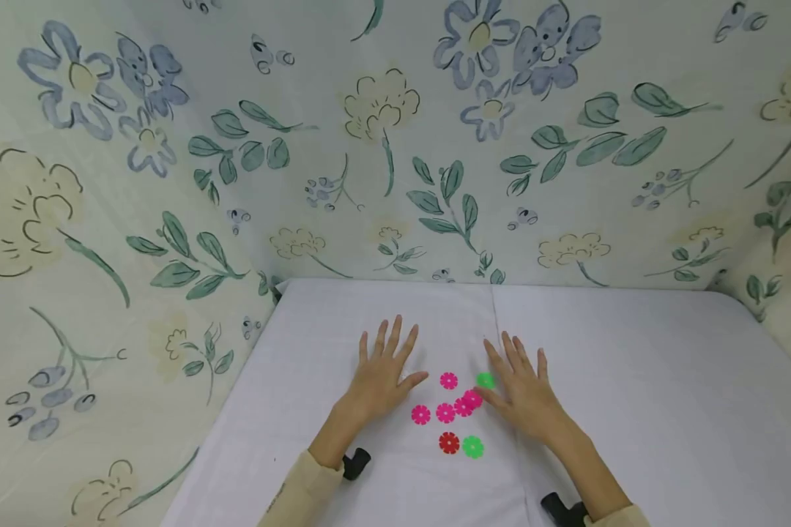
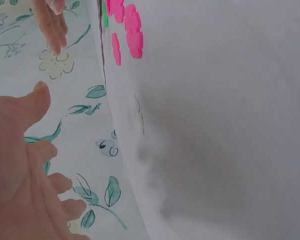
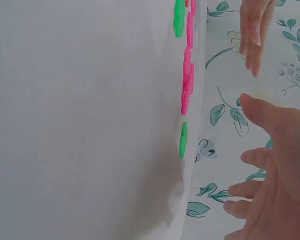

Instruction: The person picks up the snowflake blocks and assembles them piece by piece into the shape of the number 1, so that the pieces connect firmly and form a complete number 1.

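Several pink slotted plastic discs (image 1: pixel 445 413) lie on the white-covered table between the two hands, and two of these overlap. One green disc (image 1: pixel 485 380) sits beside the right hand's fingers; another green disc (image 1: pixel 473 446) lies nearer the front, next to a red disc (image 1: pixel 449 443). To the left of the discs, my left hand (image 1: pixel 382 377) has spread, straight fingers and holds nothing. My right hand (image 1: pixel 524 391), on the other side, is spread likewise, its thumb near the overlapping pink discs. Both wrist views show the left palm (image 2: pixel 14 170) and right palm (image 3: pixel 285 170) raised above the cloth.
White cloth (image 1: pixel 666 380) covers the table. A floral curtain (image 1: pixel 343 219) stands behind it and at the sides. Black wrist mounts (image 1: pixel 357 463) show under the sleeves. A faint pale outline (image 2: pixel 138 115) lies on the cloth near the left hand; its kind is unclear.
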A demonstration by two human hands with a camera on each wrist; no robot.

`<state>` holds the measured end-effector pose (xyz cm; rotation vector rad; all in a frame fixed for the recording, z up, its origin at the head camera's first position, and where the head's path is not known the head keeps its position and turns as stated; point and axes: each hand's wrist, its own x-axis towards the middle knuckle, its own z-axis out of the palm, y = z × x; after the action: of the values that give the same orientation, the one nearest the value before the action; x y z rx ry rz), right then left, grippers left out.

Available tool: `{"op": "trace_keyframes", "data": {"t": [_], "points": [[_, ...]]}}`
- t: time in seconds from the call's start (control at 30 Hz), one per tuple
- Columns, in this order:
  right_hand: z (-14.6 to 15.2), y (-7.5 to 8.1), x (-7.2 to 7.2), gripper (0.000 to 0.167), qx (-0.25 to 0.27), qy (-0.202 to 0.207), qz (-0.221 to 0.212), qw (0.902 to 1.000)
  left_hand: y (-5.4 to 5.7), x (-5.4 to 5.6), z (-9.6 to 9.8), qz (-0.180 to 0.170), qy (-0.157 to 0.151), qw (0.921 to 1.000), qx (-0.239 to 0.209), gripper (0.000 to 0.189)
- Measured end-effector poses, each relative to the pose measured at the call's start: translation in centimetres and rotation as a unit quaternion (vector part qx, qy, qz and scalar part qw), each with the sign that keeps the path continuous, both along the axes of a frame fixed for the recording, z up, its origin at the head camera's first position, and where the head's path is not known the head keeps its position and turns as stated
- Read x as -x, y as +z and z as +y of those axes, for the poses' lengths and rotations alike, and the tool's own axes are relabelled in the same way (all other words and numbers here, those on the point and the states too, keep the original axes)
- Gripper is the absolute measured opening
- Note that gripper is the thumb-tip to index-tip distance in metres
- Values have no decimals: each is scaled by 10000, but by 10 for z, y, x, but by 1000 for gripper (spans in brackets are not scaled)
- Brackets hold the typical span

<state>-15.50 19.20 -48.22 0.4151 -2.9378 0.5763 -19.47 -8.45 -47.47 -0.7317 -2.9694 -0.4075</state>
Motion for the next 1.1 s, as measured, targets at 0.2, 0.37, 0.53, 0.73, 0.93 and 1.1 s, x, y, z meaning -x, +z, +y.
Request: {"op": "trace_keyframes", "data": {"t": [0.2,0.37,0.53,0.73,0.93,1.1], "points": [[16,-1,11,65,1153,212,-629,9911,-1,11,-9,-330,44,9978,-572,68],[28,-5,21,54,2162,324,-1344,9665,-5,20,-12,-1218,102,9773,-1731,46],[32,-9,25,49,2305,334,-1633,9587,-11,23,-11,-1637,186,9663,-1980,37],[27,-11,27,39,2233,55,-1701,9598,-17,24,-8,-1772,290,9600,-2147,25],[21,-15,31,29,2092,-200,-1629,9640,-23,24,-4,-1708,441,9595,-2199,22],[19,-14,33,29,2117,-259,-1612,9636,-23,24,-4,-1694,379,9574,-2309,25]]}}
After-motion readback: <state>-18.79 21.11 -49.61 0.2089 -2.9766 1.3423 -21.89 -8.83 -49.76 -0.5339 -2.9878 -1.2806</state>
